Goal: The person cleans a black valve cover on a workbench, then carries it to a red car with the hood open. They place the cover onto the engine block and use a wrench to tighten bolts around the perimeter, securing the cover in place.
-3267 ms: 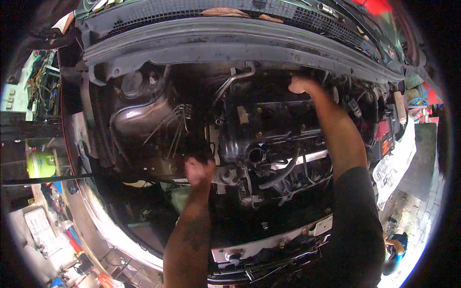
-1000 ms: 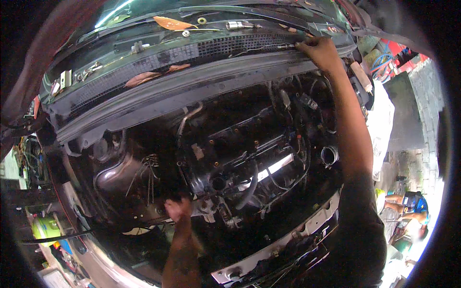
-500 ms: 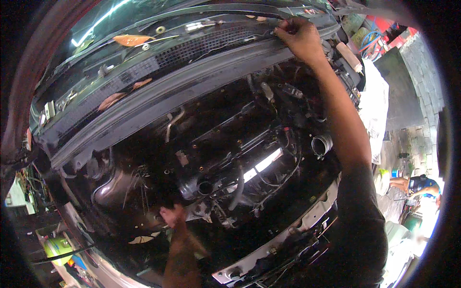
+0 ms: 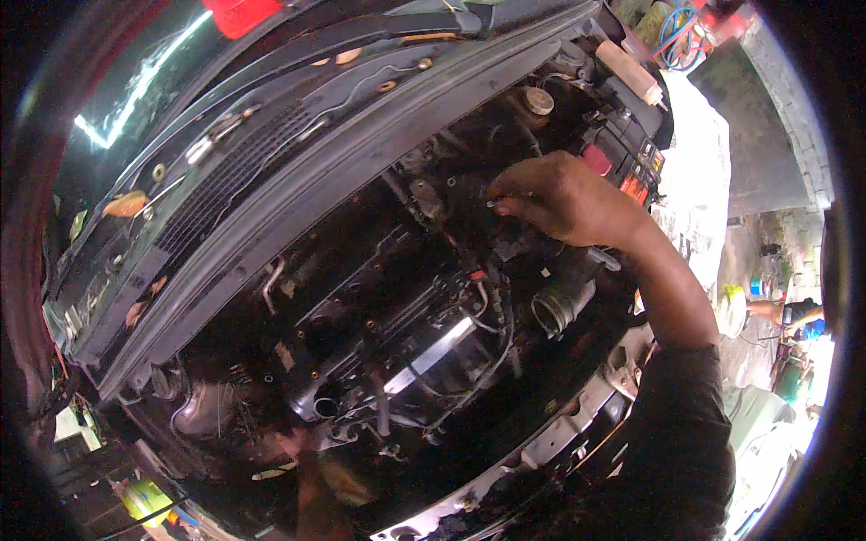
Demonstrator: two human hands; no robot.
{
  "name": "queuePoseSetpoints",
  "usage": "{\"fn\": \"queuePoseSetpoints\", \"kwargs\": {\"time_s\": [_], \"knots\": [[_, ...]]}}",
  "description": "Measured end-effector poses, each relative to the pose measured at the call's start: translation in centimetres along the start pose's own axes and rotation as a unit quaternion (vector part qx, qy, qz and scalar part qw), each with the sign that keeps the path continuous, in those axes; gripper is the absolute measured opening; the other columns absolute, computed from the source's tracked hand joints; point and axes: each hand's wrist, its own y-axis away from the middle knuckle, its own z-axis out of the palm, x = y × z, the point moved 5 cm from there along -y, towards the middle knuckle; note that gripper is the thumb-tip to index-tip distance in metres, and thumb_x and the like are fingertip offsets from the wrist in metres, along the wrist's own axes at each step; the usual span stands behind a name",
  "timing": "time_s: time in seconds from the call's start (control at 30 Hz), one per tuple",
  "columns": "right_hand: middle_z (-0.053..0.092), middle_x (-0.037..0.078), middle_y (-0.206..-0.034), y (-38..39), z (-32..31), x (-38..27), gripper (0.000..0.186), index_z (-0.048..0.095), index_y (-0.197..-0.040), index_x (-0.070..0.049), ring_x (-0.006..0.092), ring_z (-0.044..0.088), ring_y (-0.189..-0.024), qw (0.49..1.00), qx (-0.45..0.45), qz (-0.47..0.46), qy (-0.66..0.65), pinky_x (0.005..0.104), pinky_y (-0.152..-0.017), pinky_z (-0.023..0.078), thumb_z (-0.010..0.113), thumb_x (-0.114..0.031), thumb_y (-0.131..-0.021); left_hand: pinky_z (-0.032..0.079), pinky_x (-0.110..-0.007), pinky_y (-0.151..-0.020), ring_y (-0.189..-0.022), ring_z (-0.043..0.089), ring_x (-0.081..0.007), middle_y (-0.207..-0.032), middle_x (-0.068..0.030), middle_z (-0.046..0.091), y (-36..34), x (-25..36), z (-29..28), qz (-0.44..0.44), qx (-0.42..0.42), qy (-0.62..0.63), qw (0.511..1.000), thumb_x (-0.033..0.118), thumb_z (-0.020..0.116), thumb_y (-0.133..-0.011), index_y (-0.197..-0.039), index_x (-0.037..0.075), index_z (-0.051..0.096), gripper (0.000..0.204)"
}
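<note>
Over the engine bay my right hand [image 4: 564,198] is closed, thumb and fingertips pinched round a small shiny metal piece [image 4: 492,205], perhaps a fastener, too small to name. Below it lie dark hoses and a wide open-ended air duct [image 4: 552,311]. Low on the left my left hand [image 4: 290,444] reaches into the bay beside the engine [image 4: 433,356], near a round metal opening [image 4: 325,408]. It is dark and blurred there, so its fingers and anything in them cannot be made out.
Along the windshield base runs a cowl panel [image 4: 361,117] with dry leaves and loose small parts on it. A battery [image 4: 631,149] and a pale bottle [image 4: 629,72] sit at the far right. The light front crossmember [image 4: 559,428] borders the near side. Another person [image 4: 798,316] is at the right edge.
My right hand has come from the cowl's far right end down over the engine bay, still pinched. The view has shifted. My left hand stays low beside the engine.
</note>
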Motion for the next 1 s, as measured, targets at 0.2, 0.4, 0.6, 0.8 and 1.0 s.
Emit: {"fn": "queuePoseSetpoints", "kwargs": {"time_s": [0.2, 0.4, 0.6, 0.8, 1.0], "knots": [[0.071, 0.016, -0.101, 5.9, -0.7, 4.5, 0.02, 0.069, -0.105, -0.001, 0.035, 0.068, -0.09, 0.999, 0.034, 0.016, 0.018, 0.0455, -0.08, 0.054, 0.066, -0.014, -0.089, 0.049, -0.045, -0.095, -0.115, 0.059, -0.0312, -0.12, -0.0195, 0.063, 3.4, 6.2, -11.1, 0.071, 0.281, 0.157, 0.944, 0.043, 0.064, -0.09, -0.135, 0.003, 0.052, 0.062], [0.072, 0.015, -0.098, 14.9, 4.2, 0.0, 0.016, 0.069, -0.103, -0.003, 0.0308, 0.07, -0.089, 0.951, -0.056, 0.018, -0.305, 0.0412, -0.077, 0.056, 0.069, -0.006, -0.087, 0.052, -0.041, -0.086, -0.102, 0.062, -0.0276, -0.111, -0.0148, 0.065, 18.1, 25.9, -16.7, 0.279, 0.021, 0.108, 0.954, 0.037, 0.064, -0.091, -0.122, 0.007, 0.06, 0.044], [0.073, 0.012, -0.092, 17.9, 10.6, -3.3, 0.015, 0.071, -0.102, -0.004, 0.0278, 0.071, -0.082, 0.886, -0.111, 0.086, -0.441, 0.0383, -0.077, 0.057, 0.069, -0.014, -0.091, 0.052, -0.043, -0.084, -0.099, 0.063, -0.0332, -0.117, -0.0153, 0.063, 32.6, 41.6, -13.9, 0.429, -0.534, 0.257, 0.682, 0.013, 0.073, -0.082, -0.134, 0.01, 0.058, 0.054], [0.073, 0.008, -0.087, 20.0, 10.9, -2.6, 0.02, 0.073, -0.099, -0.006, 0.0179, 0.069, -0.08, 0.777, -0.153, 0.279, -0.543, 0.0347, -0.075, 0.056, 0.078, -0.02, -0.085, 0.052, -0.042, -0.081, -0.098, 0.062, -0.032, -0.108, -0.0119, 0.062, 33.3, 44.6, -14.3, 0.617, -0.421, 0.249, 0.617, 0.009, 0.072, -0.08, -0.127, 0.011, 0.064, 0.047], [0.073, 0.006, -0.086, 21.3, 12.5, -1.5, 0.02, 0.074, -0.093, -0.006, 0.0162, 0.068, -0.079, 0.717, -0.145, 0.364, -0.577, 0.0344, -0.074, 0.055, 0.082, -0.02, -0.081, 0.053, -0.04, -0.081, -0.095, 0.063, -0.0292, -0.108, -0.01, 0.064, 32.6, 46.1, -15.3, 0.663, -0.356, 0.266, 0.602, 0.011, 0.075, -0.08, -0.122, 0.014, 0.068, 0.043]]}}
